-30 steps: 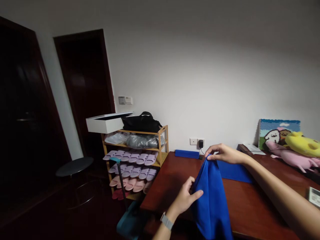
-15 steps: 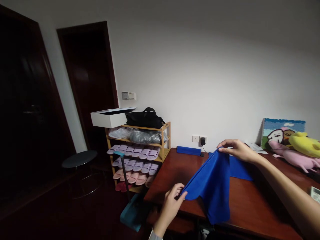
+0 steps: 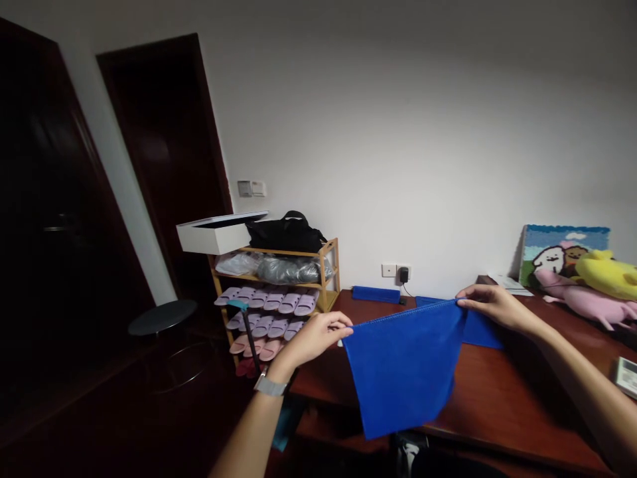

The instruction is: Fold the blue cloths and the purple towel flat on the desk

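Observation:
A blue cloth [image 3: 405, 368] hangs spread between my two hands, over the front part of the reddish-brown table [image 3: 488, 398]. My left hand [image 3: 323, 335] pinches its upper left corner. At the upper right corner, my right hand [image 3: 485, 304] pinches the cloth between thumb and fingers. The stitched top edge runs nearly straight and rises slightly to the right. Behind it, another piece of blue fabric [image 3: 482, 332] lies on the table, partly hidden. A folded or rolled blue cloth [image 3: 375, 293] rests near the wall.
A slipper rack [image 3: 328, 285] stands left of the table, with a black bag [image 3: 286, 234] and white box [image 3: 212, 239] on top. Plush toys [image 3: 587, 305] and a dog picture [image 3: 562, 252] sit at right. A charger [image 3: 403, 273] is plugged into the wall. A round stool [image 3: 162, 317] stands left.
My left hand has risen and moved slightly left with its corner. My right hand has shifted a little right and down. The cloth has gone from drooping folds to spread out.

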The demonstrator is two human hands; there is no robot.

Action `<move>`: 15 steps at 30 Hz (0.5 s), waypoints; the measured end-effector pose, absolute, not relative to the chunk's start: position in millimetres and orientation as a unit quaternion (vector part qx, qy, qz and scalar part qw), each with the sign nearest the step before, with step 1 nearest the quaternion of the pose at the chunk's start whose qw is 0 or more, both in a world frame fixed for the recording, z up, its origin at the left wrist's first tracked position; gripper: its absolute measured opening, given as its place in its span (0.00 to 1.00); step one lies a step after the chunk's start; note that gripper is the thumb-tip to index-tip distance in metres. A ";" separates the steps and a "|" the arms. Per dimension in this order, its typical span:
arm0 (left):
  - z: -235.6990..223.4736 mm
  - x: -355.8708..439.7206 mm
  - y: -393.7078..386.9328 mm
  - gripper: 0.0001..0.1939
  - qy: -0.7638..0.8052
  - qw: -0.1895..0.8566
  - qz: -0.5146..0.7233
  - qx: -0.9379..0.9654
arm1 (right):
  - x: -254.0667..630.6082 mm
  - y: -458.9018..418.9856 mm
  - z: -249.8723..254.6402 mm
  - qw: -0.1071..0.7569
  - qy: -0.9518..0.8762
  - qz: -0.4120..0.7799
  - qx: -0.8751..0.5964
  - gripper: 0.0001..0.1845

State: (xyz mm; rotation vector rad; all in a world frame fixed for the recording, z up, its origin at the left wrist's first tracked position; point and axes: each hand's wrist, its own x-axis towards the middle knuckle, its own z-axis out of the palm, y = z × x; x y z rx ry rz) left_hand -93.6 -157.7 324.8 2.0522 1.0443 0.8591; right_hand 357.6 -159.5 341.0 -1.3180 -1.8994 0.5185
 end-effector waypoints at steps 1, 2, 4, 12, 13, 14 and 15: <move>326.7 -92.2 -155.9 0.15 0.401 0.323 0.342 0.786 | 359.3 -162.3 339.2 0.379 -0.741 0.202 -0.516 0.30; 326.7 -90.7 -153.9 0.15 0.401 0.312 0.357 0.783 | 360.6 -165.5 337.9 0.381 -0.738 0.201 -0.519 0.30; 323.3 -87.7 -149.5 0.13 0.401 0.299 0.386 0.776 | 362.0 -172.8 336.7 0.383 -0.731 0.201 -0.527 0.31; 314.5 -73.2 -138.3 0.16 0.386 0.318 0.444 0.743 | 364.3 -202.9 340.0 0.404 -0.723 0.165 -0.536 0.32; 315.3 -71.7 -137.2 0.17 0.383 0.328 0.446 0.740 | 365.3 -205.1 340.0 0.407 -0.722 0.157 -0.538 0.32; 316.3 -70.4 -135.9 0.17 0.380 0.336 0.446 0.738 | 366.4 -206.9 339.8 0.409 -0.719 0.154 -0.540 0.32; 317.2 -69.4 -134.6 0.18 0.377 0.340 0.447 0.736 | 367.4 -208.2 339.3 0.411 -0.716 0.155 -0.542 0.33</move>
